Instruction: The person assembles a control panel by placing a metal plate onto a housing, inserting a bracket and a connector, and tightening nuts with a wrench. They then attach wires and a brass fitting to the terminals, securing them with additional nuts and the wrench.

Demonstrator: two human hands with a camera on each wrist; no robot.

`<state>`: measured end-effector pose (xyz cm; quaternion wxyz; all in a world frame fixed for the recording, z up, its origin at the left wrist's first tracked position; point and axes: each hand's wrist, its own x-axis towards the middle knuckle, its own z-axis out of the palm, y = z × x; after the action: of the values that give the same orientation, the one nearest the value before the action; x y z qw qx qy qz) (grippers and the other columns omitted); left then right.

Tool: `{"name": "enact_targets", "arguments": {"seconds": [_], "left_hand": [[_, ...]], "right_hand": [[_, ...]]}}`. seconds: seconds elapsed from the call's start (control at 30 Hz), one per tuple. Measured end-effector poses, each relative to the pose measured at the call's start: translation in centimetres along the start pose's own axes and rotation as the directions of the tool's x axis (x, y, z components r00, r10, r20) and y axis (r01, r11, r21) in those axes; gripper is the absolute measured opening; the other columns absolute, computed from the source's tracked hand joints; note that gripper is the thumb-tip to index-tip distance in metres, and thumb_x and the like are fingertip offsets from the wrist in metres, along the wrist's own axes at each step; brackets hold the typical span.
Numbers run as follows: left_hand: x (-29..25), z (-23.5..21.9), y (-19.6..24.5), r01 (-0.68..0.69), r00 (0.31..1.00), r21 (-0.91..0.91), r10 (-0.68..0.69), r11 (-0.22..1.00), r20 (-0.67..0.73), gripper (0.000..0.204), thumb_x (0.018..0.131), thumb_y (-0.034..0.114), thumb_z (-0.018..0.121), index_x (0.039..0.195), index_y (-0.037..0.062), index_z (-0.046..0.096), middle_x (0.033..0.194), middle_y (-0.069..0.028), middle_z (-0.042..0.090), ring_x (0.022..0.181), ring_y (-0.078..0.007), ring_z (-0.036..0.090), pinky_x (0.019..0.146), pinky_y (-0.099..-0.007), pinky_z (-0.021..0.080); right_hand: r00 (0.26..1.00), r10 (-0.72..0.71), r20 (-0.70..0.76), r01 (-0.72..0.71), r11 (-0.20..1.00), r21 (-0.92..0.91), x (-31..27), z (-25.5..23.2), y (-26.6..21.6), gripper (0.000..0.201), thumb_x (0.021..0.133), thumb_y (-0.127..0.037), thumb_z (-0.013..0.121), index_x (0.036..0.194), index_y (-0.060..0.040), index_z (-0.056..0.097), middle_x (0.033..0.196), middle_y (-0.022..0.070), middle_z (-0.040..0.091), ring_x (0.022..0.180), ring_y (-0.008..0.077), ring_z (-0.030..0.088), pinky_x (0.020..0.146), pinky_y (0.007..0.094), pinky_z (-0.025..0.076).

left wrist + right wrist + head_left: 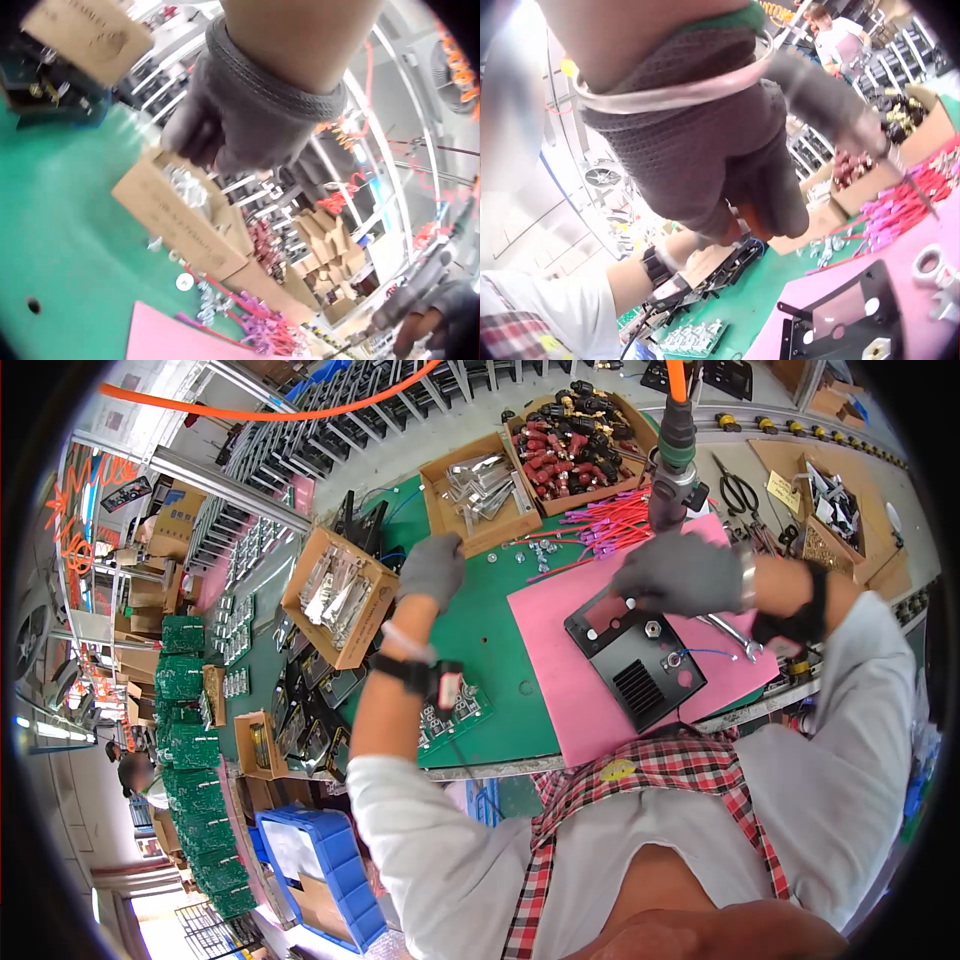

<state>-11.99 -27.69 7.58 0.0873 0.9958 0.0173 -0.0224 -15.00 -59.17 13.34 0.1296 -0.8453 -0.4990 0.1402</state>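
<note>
- Near edge: the black panel (636, 657) lies flat on the pink mat (560, 660), which covers the right part of the green bench (490, 630). A small hex nut sits on the panel's upper face, among its round cut-outs.
- Right hand (680, 572): gloved, fingers curled in a full grip round the powered screwdriver (675, 470), which hangs upright from an orange hose (300, 410). The hand sits just above the far end of the panel; the bit tip is hidden behind the glove.
- Left hand (432, 568): gloved, reaching to the cardboard box of metal brackets (480, 490) at mid-bench. Its fingers are curled at the box edge; whether they pinch a part cannot be told.
- Far row: a box of red and black connectors (575, 445), with loose red wires (610, 520) beside it.
- Judged step: fetching a part for the panel while the driver waits. The next move calls for seating that part on the panel before the bit engages.
</note>
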Motion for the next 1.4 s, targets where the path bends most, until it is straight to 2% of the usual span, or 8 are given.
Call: {"name": "enact_targets", "arguments": {"seconds": [0.4,0.63,0.77,0.9,1.07,1.13,1.27,1.4], "left_hand": [[10.5,5.1,0.5,0.31,0.912,0.389,-0.387,0.868,0.136,0.021,0.073,0.02,0.064,0.091,0.0106,0.068,0.099,-0.0056,0.065,0.092,-0.023,0.062,0.071,-0.0351,0.047],[9.8,4.9,0.3,0.348,0.938,0.175,-0.344,0.921,-0.054,0.023,0.081,0.026,0.053,0.088,0.01,0.068,0.097,-0.0093,0.065,0.083,-0.028,0.064,0.066,-0.0383,0.049],[7.5,4.2,-2.6,0.146,0.911,-0.283,-0.24,0.948,-0.335,0.025,0.083,0.03,0.052,0.088,0.0093,0.065,0.081,-0.0085,0.066,0.07,-0.0258,0.063,0.06,-0.0347,0.047],[-0.1,1.5,1.1,-0.119,0.98,-0.939,-0.114,0.322,-0.164,0.018,0.08,0.015,0.054,0.085,-0.0014,0.058,0.066,-0.0057,0.059,0.054,-0.0077,0.051,0.048,-0.0215,0.038],[-9.1,3.6,7.9,0.099,0.995,-0.977,-0.015,0.189,0.098,0.015,0.082,0.015,0.054,0.088,0.001,0.053,0.076,-0.0107,0.062,0.062,-0.0128,0.057,0.055,-0.0232,0.043],[-11.3,5.7,9.2,0.139,0.986,-0.985,0.072,0.102,0.147,0.017,0.083,0.017,0.051,0.089,0.0007,0.053,0.083,-0.0139,0.063,0.069,-0.0161,0.059,0.057,-0.0253,0.045],[-14.2,8.0,10.5,0.215,0.974,-0.93,0.135,-0.297,0.182,0.025,0.081,0.021,0.048,0.089,-0.0023,0.054,0.09,-0.0176,0.061,0.069,-0.0194,0.059,0.06,-0.028,0.047],[-14.7,8.2,10.3,0.379,0.921,-0.925,0.091,0.03,0.38,0.021,0.083,0.019,0.046,0.092,-0.0001,0.05,0.087,-0.0169,0.059,0.07,-0.0208,0.057,0.057,-0.03,0.047]], "right_hand": [[0.964,0.264,0.029,-0.238,0.908,-0.346,19.3,12.0,4.3,0.023,0.076,-0.012,0.056,0.096,-0.0083,0.065,0.095,0.0105,0.065,0.087,0.0279,0.064,0.063,0.0408,0.052],[0.973,0.221,0.066,-0.188,0.926,-0.326,19.5,11.1,5.0,0.027,0.072,-0.013,0.057,0.098,-0.0094,0.063,0.085,0.0126,0.063,0.083,0.0304,0.063,0.064,0.0397,0.051],[0.968,0.149,-0.201,-0.118,0.98,0.158,14.6,8.6,4.4,0.026,0.069,-0.016,0.059,0.092,-0.0047,0.062,0.089,0.0147,0.062,0.083,0.0295,0.062,0.066,0.0393,0.048],[0.958,0.13,-0.256,0.026,0.848,0.529,4.3,5.9,3.9,0.025,0.069,-0.016,0.056,0.091,-0.0032,0.057,0.079,0.0128,0.059,0.073,0.0261,0.057,0.064,0.0362,0.044],[0.819,0.573,-0.003,-0.452,0.649,0.612,-7.1,8.2,3.2,0.022,0.07,-0.017,0.058,0.087,-0.0037,0.059,0.078,0.0105,0.059,0.069,0.0222,0.057,0.063,0.0333,0.045],[0.833,0.506,-0.225,-0.313,0.766,0.561,-10.1,12.4,3.0,0.02,0.071,-0.014,0.057,0.088,-0.0035,0.059,0.08,0.01,0.059,0.071,0.0207,0.058,0.064,0.0317,0.046],[0.777,0.629,-0.025,-0.408,0.533,0.741,-11.1,14.5,0.8,0.024,0.072,-0.011,0.057,0.096,-0.0065,0.058,0.076,0.0066,0.06,0.067,0.0192,0.059,0.062,0.0305,0.047],[0.82,0.54,-0.187,-0.311,0.696,0.647,-10.6,16.0,0.1,0.021,0.073,-0.01,0.055,0.094,-0.0078,0.058,0.071,0.008,0.057,0.061,0.0212,0.057,0.059,0.031,0.046]]}}
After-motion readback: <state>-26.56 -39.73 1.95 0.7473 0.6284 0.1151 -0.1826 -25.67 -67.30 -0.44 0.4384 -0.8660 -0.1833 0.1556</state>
